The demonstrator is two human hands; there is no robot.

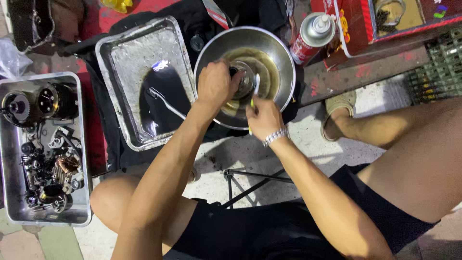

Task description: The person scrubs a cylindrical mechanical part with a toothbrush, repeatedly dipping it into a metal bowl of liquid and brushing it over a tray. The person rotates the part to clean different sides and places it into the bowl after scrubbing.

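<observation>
1. One round steel bowl (284, 62) of yellowish liquid on the floor; one dark metal part (245, 79) sits inside it.
2. Left hand (215, 83) clenched on that part.
3. Right hand (263, 118) grasps one green-handled brush (253, 91).
4. Two steel trays (139, 53); one spray can (312, 36).

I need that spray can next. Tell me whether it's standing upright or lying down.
Upright: the red spray can stands on its base beside the metal bowl, its white nozzle on top.
</observation>
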